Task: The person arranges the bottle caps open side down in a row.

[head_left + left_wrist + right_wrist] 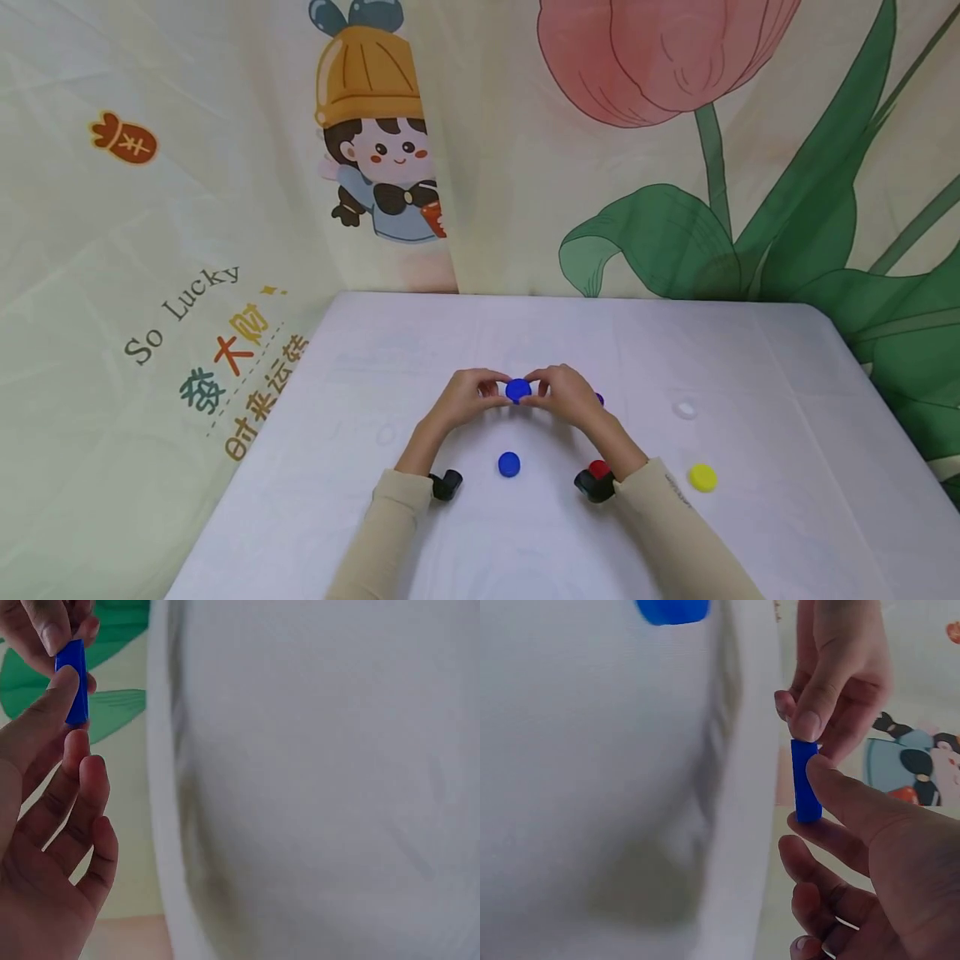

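Observation:
A round blue disc is held up between both hands over the far part of the table. My left hand pinches its left edge between thumb and fingers. On the opposite edge, my right hand pinches it the same way. Seen edge-on in the left wrist view, the disc is thin and flat-sided. The right wrist view also has it edge-on, with the right thumb against its face. A second blue disc lies on the table below the hands.
A yellow disc lies on the white table at the right. Behind the right wrist's black camera a red disc partly shows. A purple thing peeks out beside the right hand, mostly hidden. A printed curtain hangs behind.

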`<act>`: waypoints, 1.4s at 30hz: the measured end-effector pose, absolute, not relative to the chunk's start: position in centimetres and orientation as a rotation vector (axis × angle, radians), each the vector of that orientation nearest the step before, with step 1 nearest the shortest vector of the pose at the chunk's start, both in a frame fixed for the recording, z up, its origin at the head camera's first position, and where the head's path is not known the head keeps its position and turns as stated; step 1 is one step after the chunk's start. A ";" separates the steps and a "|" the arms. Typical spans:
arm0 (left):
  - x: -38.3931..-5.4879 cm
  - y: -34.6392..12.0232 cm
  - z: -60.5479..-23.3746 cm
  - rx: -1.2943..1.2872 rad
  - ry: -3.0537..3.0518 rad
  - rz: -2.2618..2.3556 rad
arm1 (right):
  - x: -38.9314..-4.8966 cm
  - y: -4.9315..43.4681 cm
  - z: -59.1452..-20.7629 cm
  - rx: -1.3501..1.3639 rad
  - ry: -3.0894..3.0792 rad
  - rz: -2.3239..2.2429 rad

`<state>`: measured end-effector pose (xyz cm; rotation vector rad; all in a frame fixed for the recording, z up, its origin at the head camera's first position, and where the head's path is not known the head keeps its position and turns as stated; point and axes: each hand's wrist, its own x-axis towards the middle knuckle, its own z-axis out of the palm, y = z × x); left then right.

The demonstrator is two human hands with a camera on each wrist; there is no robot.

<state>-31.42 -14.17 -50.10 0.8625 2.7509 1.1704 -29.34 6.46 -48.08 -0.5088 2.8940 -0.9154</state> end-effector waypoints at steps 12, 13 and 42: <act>-32.3 -14.3 -51.7 0.773 2.755 1.015 | -29.9 5.5 -50.4 -0.549 2.979 -0.755; -32.3 -14.2 -51.8 0.775 2.752 1.008 | -29.8 5.5 -50.5 -0.548 2.984 -0.747; -28.5 -8.7 -45.6 0.582 3.013 0.866 | -28.7 11.9 -47.6 -0.282 2.852 -1.182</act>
